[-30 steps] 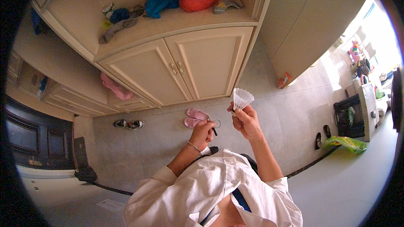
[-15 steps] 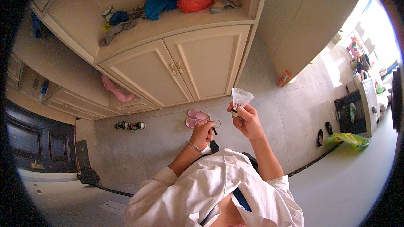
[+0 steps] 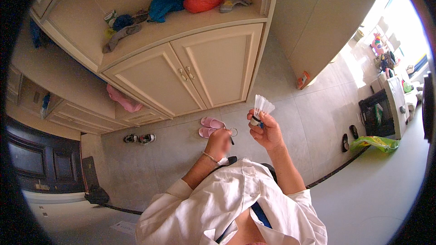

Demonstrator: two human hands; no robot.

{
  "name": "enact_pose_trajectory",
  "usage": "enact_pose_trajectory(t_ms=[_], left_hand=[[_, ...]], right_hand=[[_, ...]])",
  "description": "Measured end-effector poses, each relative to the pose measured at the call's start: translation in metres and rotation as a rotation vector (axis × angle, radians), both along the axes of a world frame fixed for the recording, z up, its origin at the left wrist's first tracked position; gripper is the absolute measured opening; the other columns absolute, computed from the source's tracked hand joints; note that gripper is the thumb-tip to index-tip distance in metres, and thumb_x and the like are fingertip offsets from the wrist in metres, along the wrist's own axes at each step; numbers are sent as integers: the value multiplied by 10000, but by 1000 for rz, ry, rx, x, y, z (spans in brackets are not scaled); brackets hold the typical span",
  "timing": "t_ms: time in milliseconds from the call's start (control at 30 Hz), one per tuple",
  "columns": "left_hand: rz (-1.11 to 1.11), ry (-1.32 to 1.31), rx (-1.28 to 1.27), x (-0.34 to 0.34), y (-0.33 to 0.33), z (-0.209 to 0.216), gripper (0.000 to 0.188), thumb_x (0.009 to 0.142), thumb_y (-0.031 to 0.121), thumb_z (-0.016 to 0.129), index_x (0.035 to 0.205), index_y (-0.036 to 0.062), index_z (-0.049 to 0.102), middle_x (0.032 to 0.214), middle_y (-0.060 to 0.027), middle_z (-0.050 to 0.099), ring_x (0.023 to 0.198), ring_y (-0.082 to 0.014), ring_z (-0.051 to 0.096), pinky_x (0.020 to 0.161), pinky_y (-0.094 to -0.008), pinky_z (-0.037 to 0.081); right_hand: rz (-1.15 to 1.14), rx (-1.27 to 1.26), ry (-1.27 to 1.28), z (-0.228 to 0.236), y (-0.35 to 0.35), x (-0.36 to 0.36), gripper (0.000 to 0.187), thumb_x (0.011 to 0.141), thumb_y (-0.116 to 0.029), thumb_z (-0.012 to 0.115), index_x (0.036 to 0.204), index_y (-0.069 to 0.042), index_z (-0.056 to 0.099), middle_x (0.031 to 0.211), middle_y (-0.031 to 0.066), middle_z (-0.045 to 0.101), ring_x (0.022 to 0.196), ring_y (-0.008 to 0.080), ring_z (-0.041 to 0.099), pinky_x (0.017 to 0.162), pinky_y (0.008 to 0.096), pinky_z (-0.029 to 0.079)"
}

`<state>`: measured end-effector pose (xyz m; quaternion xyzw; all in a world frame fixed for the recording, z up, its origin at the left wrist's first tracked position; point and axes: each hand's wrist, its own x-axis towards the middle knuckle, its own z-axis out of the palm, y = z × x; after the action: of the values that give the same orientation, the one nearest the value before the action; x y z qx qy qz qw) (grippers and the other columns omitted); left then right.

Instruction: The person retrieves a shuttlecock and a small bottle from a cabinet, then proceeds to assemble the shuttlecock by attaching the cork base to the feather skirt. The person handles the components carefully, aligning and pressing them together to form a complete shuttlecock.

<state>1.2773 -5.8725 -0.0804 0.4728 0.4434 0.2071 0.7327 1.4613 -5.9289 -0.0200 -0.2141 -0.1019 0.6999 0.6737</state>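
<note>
White and flared, the shuttlecock [image 3: 264,106] points its ribbed skirt up from the fingers of the right hand [image 3: 270,132], which close narrowly around its pale, rounded base and dark band. Left of those fingers, the left hand [image 3: 217,146] appears curled on a thin metal key ring [image 3: 236,131] with a slim dark fob [image 3: 232,140]; blur hides its exact grip. Both things are grasped and neither is released; the hands remain separate. Just beyond the left fingers, smooth pink slippers [image 3: 211,122] rest on grey tiled floor [image 3: 181,168].
</note>
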Motion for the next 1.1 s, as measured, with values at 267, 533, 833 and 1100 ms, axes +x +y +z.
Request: enact_pose_trajectory(t_ms=[267,533,833,1100], left_hand=[[48,-203,-51,5,2,-35,120,783,129,568,711,87,482,499,22,402,314,-68,304,282,-226,188],[120,-375,494,-2,5,-31,145,779,143,570,702,78,466,503,22,388,336,-72,285,307,-237,188],[396,-351,1170,-11,13,-34,168,775,141,562,685,102,426,508,29,364,347,-78,262,328,-251,182],[348,-290,-258,-24,10,0,205,783,152,558,658,112,401,508,27,353,357,-79,267,332,-251,183]], right_hand=[[-66,-82,-116,-1,1,-3,312,838,-194,566,1072,-3,488,922,71,547,478,51,343,382,167,286],[-21,-13,-216,9,6,-14,271,831,-142,569,1046,18,528,866,82,581,487,61,377,401,181,315],[119,-59,-450,34,24,-45,190,801,-116,620,910,38,599,622,-12,478,405,45,322,357,193,243],[201,-116,-619,35,29,-52,138,801,-70,599,912,7,568,802,53,590,441,33,371,366,174,304]])
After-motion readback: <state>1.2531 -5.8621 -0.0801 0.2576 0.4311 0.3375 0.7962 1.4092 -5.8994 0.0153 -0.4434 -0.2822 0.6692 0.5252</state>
